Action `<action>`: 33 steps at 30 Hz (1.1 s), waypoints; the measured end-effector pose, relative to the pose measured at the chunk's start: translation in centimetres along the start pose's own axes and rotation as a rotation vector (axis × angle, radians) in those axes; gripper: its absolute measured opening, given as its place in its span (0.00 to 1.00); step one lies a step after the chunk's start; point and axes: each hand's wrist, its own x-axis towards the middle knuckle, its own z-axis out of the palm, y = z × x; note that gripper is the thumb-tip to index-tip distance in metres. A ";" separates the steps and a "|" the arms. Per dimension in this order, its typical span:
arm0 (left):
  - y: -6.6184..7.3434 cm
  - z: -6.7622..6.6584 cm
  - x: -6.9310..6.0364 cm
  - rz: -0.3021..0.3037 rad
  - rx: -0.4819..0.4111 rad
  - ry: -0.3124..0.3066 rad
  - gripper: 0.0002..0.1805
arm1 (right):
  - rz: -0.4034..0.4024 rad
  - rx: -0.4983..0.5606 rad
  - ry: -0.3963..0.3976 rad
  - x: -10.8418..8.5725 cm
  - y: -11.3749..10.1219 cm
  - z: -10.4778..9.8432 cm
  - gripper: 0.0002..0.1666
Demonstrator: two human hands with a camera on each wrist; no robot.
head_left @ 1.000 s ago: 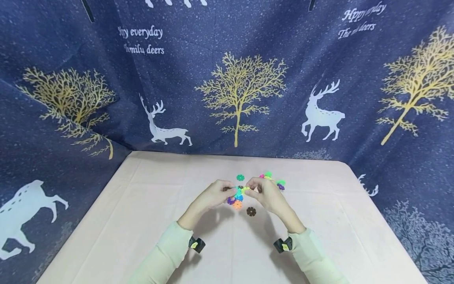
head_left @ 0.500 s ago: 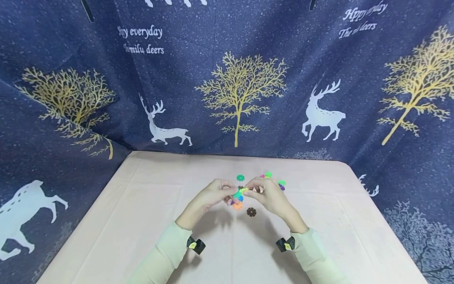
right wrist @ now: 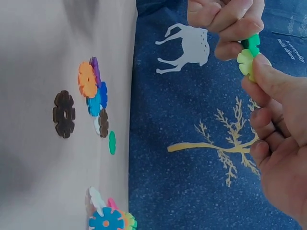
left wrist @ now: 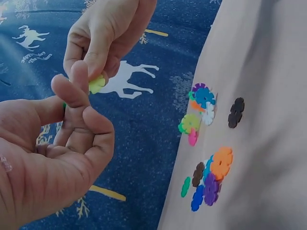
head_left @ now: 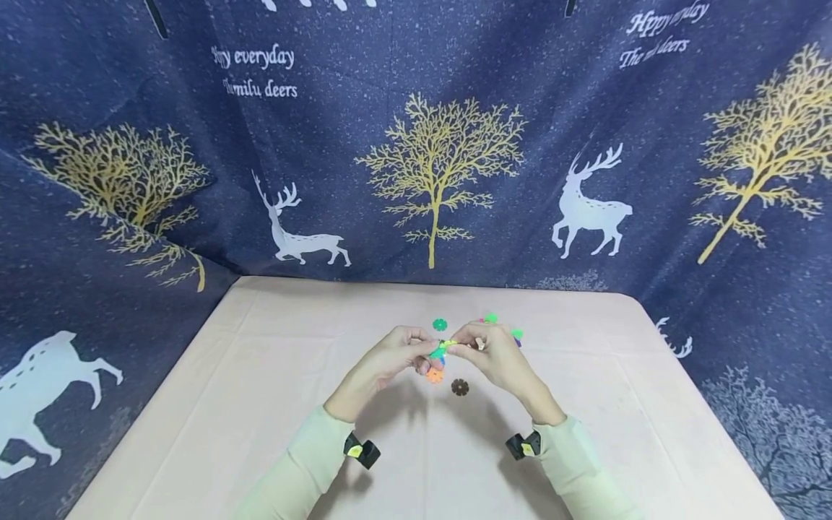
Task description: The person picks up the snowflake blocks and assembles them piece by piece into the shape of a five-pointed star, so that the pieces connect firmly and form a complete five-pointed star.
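Observation:
Both hands are raised over the table, close together. My left hand (head_left: 398, 355) pinches a green notched flower-shaped plastic disc (right wrist: 252, 45) between thumb and fingers. Thumb and index finger of my right hand (head_left: 499, 361) pinch a yellow-green disc (right wrist: 245, 63) of the same kind. In the right wrist view the two discs meet edge to edge; whether their slots are interlocked cannot be told. The left wrist view shows the yellow-green disc partly behind the left fingers, with the green one almost hidden. Beneath the hands lie an orange disc (right wrist: 87, 80) and a purple disc (right wrist: 96, 72).
By the orange disc lie blue, teal and brown discs (right wrist: 103, 123). A dark brown disc (head_left: 460, 387) lies nearer, a green disc (head_left: 440, 325) farther back. Another cluster, with a blue disc (left wrist: 205, 97), lies to the right. A printed cloth (head_left: 390, 65) hangs behind the table (head_left: 260, 419).
The fingertips have drawn slightly closer together. The yellow-green disc and the green disc have been tilted and now overlap in the head view. The discs on the table stay put.

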 end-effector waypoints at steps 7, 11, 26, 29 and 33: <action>0.2 -0.3 -0.3 -0.018 0.030 -0.007 0.09 | -0.027 -0.004 0.004 -0.3 0.3 -0.2 0.03; 0.2 -0.6 -0.4 -0.016 0.024 0.000 0.08 | -0.008 -0.010 0.021 -0.3 0.3 -0.6 0.04; 0.0 -0.1 -0.1 0.014 -0.017 -0.036 0.07 | -0.007 0.070 0.082 -0.1 0.4 0.4 0.06; 0.1 0.0 -0.1 -0.001 -0.049 -0.024 0.06 | 0.005 0.101 0.082 0.0 0.3 0.5 0.08; 0.4 0.3 -0.1 -0.022 -0.080 -0.016 0.06 | 0.022 0.127 0.072 0.0 0.3 0.3 0.08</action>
